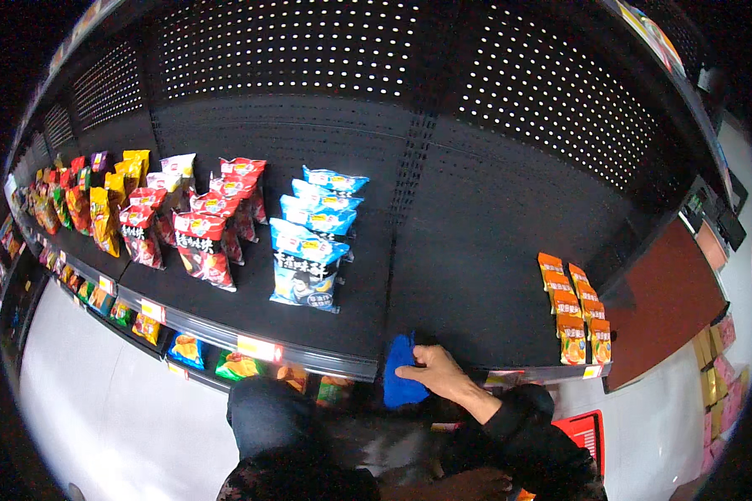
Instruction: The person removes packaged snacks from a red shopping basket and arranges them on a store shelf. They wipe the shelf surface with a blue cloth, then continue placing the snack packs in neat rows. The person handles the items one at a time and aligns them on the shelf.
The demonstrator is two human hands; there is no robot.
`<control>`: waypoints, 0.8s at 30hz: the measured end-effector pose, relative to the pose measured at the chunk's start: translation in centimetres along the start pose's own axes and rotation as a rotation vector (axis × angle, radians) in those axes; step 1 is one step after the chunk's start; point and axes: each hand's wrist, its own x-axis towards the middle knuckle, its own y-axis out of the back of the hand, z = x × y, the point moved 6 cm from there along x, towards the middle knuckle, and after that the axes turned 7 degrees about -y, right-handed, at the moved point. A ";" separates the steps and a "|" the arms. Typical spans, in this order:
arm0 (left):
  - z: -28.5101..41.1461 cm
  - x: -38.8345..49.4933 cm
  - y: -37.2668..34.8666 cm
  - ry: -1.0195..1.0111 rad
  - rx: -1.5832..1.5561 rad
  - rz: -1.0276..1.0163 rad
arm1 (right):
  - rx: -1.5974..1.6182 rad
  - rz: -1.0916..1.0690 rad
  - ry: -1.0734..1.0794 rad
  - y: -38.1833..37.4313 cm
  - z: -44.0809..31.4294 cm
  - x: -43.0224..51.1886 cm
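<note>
My right hand (pixel 442 376) pinches a blue cloth (pixel 402 379) between thumb and fingers. The cloth hangs at the front edge of a black store shelf (pixel 470 250), by the seam between two shelf sections. In deep shadow at the bottom lies a dim shape that looks like my left hand (pixel 457 485); its fingers cannot be made out. Left of the cloth, a row of blue-and-white snack bags (pixel 306 269) stands upright on the shelf. To the right, two short rows of small orange packets (pixel 572 338) stand near the shelf's end.
Red snack bags (pixel 203 250), yellow bags (pixel 103 219) and other packs line the shelf's left part. A price rail (pixel 313 357) edges its front, above a lower shelf with bags (pixel 238 365). Perforated panels (pixel 288 50) form the back. A red basket (pixel 586 432) is at lower right.
</note>
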 end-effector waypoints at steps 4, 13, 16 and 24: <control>0.2 -0.5 -0.1 0.007 -0.005 -0.016 | 0.301 -0.032 0.100 1.7 -3.2 -1.7; -0.1 -0.5 1.0 0.030 0.011 -0.052 | 0.365 0.215 0.137 6.6 -3.4 0.9; 0.0 -0.4 1.5 0.037 0.021 -0.071 | -0.272 0.564 0.081 6.7 -2.0 -0.1; -0.4 0.6 4.4 -0.039 0.116 -0.176 | -0.459 0.305 0.552 2.2 -6.0 -1.9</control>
